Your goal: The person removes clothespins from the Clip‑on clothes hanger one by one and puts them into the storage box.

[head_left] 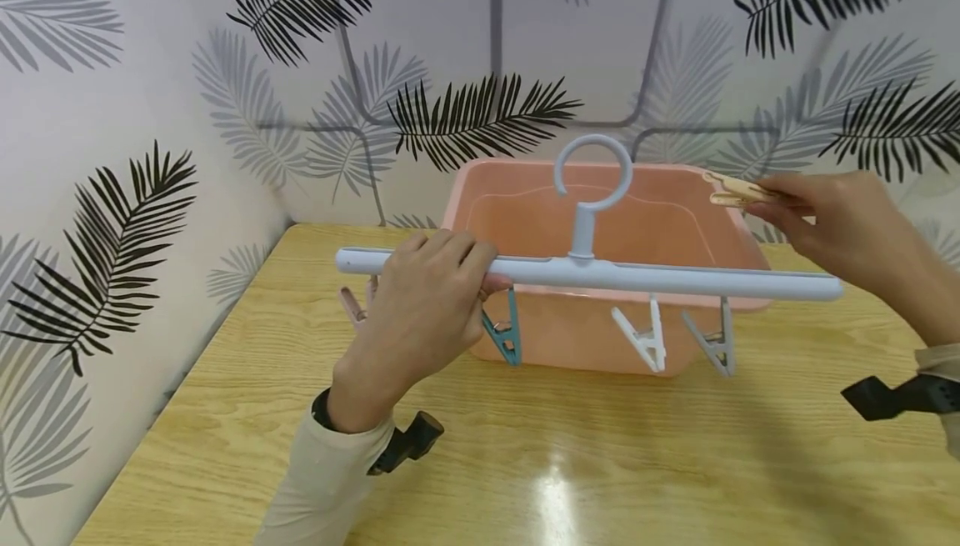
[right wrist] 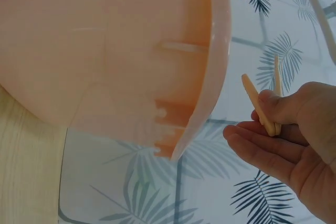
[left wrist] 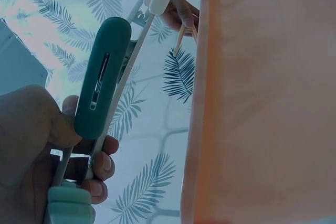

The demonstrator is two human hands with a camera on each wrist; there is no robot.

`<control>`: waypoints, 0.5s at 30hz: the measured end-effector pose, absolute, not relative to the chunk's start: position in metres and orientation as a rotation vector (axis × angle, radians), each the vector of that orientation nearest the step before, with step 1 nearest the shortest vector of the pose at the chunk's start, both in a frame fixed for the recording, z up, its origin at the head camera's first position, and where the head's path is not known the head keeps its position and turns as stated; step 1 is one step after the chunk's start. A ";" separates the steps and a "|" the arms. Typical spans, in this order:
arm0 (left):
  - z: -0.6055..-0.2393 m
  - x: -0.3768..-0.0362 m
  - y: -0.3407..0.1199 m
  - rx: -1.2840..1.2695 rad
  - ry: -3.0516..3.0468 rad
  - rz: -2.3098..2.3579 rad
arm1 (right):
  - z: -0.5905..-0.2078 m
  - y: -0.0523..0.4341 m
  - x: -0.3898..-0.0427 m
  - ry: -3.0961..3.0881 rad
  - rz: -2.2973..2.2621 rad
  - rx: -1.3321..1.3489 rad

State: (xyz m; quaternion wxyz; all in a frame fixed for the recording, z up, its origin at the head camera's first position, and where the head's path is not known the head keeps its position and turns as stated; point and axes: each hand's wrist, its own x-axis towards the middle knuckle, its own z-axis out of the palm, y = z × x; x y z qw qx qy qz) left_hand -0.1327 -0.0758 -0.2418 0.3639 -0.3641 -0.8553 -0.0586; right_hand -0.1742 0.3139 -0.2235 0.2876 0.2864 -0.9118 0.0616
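Your left hand [head_left: 431, 304] gripped hanger [head_left: 697, 279] left of hook [head_left: 624, 171], presumably to steady it (clips [head_left: 726, 333] hung below), in front of pink tub [head_left: 570, 329]. Your right hand [head_left: 847, 221] pinched beige clothespin [head_left: 742, 187] near tub's right side, apart from hanger.

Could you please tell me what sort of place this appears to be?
Probably a room in a home, perhaps a spot for laundry: a pink tub on a wood-grain tabletop, a pale blue hanger with clips below its bar, and a leaf-patterned backdrop.
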 end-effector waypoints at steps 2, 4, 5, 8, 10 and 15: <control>-0.242 -0.132 -0.077 -0.935 -2.198 -0.153 | -0.220 0.309 -0.178 -2.445 0.159 0.782; -0.241 -0.131 -0.077 -0.935 -2.193 -0.159 | -0.218 0.305 -0.180 -2.451 0.159 0.812; -0.241 -0.131 -0.078 -0.935 -2.191 -0.160 | -0.217 0.303 -0.182 -2.454 0.160 0.828; -0.241 -0.131 -0.079 -0.932 -2.185 -0.160 | -0.216 0.297 -0.188 -2.458 0.188 0.874; -0.240 -0.130 -0.079 -0.929 -2.185 -0.163 | -0.216 0.293 -0.193 -2.452 0.202 0.910; -0.240 -0.129 -0.081 -0.929 -2.196 -0.159 | -0.217 0.286 -0.205 -2.437 0.213 0.991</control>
